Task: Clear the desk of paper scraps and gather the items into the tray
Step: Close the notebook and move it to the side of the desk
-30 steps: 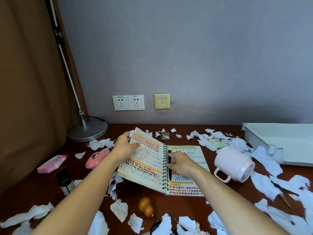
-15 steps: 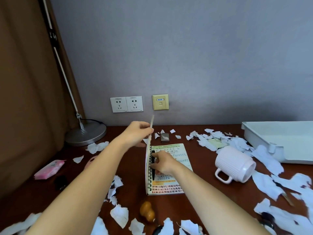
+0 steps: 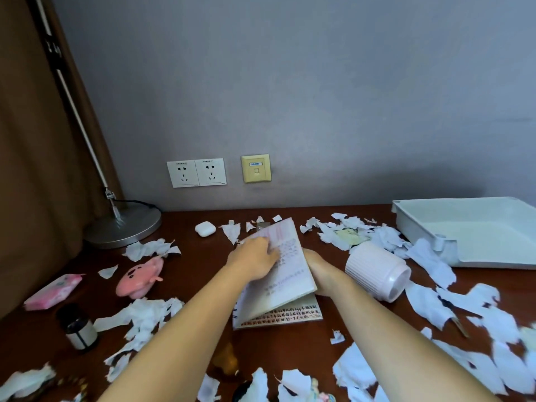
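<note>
Head camera looks down on a dark wooden desk (image 3: 200, 256) strewn with torn paper scraps (image 3: 145, 314), thickest along the right edge and the near edge. A spiral notebook (image 3: 285, 274) lies near the middle of the desk, half closed: its upper leaf stands tilted over the lower page, whose printed lines show at the near end. The left hand (image 3: 255, 261) rests on top of that tilted leaf, fingers stretched fairly flat across the paper, though blurred. The right hand (image 3: 320, 271) sits at the notebook's right edge with its fingers tucked under the leaf, so I cannot tell how they lie or whether they hold anything.

Just right of that hand a white ribbed mug (image 3: 377, 274) lies on its side, mouth facing the near right. The white tray (image 3: 478, 239) stands at the back right corner, with scraps touching its near left corner. Near the back edge sits a white earbud case (image 3: 205, 228), and a lamp base (image 3: 123, 227) fills the back left corner. Toward the left edge lie a pink plush toy (image 3: 140, 275), a pink tissue pack (image 3: 53, 291) and a small dark-lidded jar (image 3: 77, 326).
</note>
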The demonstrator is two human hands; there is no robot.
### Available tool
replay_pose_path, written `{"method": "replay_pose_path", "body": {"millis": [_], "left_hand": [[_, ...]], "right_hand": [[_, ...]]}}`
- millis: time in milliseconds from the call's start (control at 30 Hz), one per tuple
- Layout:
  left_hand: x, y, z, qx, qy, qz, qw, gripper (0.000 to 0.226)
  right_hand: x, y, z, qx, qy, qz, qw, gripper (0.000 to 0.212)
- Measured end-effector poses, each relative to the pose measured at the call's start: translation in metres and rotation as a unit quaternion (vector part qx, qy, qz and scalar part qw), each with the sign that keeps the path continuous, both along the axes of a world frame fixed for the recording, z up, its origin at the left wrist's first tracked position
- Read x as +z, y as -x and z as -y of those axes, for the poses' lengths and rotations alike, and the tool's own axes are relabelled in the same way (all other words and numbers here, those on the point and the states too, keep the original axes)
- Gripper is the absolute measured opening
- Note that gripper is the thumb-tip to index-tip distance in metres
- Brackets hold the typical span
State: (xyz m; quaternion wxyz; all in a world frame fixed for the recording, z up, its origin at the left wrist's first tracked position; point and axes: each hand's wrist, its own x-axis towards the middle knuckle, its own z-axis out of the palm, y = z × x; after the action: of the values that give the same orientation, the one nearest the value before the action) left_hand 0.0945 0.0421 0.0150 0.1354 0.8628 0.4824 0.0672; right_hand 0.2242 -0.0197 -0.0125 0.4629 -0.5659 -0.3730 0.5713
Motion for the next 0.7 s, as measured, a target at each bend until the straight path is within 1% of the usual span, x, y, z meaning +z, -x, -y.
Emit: {"method": "replay_pose_path", "body": {"millis": [67,133,167,233,367,433,467,500,533,567,600,633,700], "left_hand": [[-0.006,0.001,0.001,-0.012,-0.008,-0.002,1.0,0.035],[-0.013,0.004,0.002,-0.02,0.015,-0.022,0.999,0.049],[-0.018,0.006,0.003,-0.025,0.027,-0.049,0.998,0.057],[-0.029,0.011,0.006,-0.033,0.04,-0.101,0.994,0.065],[-0.046,0.016,0.009,-0.038,0.043,-0.091,0.994,0.065],[-0.051,0.017,0.01,-0.035,0.027,-0.088,0.995,0.065],[-0.052,0.018,0.012,-0.035,0.018,-0.092,0.995,0.065],[-0.053,0.018,0.013,-0.035,0.01,-0.094,0.995,0.065],[-0.055,0.018,0.015,-0.035,0.002,-0.093,0.995,0.065],[-0.055,0.018,0.015,-0.036,-0.004,-0.09,0.995,0.065],[-0.055,0.019,0.016,-0.037,-0.006,-0.087,0.996,0.066],[-0.055,0.019,0.015,-0.034,-0.003,-0.076,0.997,0.068],[-0.053,0.019,0.013,-0.011,0.023,-0.032,0.999,0.077]], "right_hand": [[-0.006,-0.006,-0.003,-0.031,-0.014,0.007,0.999,0.041],[-0.01,-0.011,-0.008,-0.067,-0.021,0.059,0.996,0.057],[-0.012,-0.013,-0.011,-0.078,-0.022,0.087,0.993,0.06],[-0.014,-0.014,-0.013,-0.08,-0.025,0.156,0.984,0.057],[-0.018,-0.009,-0.018,-0.09,-0.035,0.309,0.946,0.041],[-0.022,-0.005,-0.018,-0.09,-0.04,0.382,0.919,0.039],[-0.026,-0.004,-0.016,-0.088,-0.037,0.438,0.894,0.039],[-0.028,-0.003,-0.013,-0.083,-0.035,0.506,0.858,0.04],[-0.032,-0.001,-0.008,-0.076,-0.037,0.576,0.813,0.042],[-0.035,0.0,-0.004,-0.07,-0.047,0.626,0.775,0.044],[-0.038,0.001,-0.001,-0.066,-0.06,0.646,0.758,0.047],[-0.04,0.001,0.0,-0.054,-0.063,0.646,0.759,0.05],[-0.04,-0.002,0.0,-0.007,-0.045,0.627,0.777,0.056]]}}
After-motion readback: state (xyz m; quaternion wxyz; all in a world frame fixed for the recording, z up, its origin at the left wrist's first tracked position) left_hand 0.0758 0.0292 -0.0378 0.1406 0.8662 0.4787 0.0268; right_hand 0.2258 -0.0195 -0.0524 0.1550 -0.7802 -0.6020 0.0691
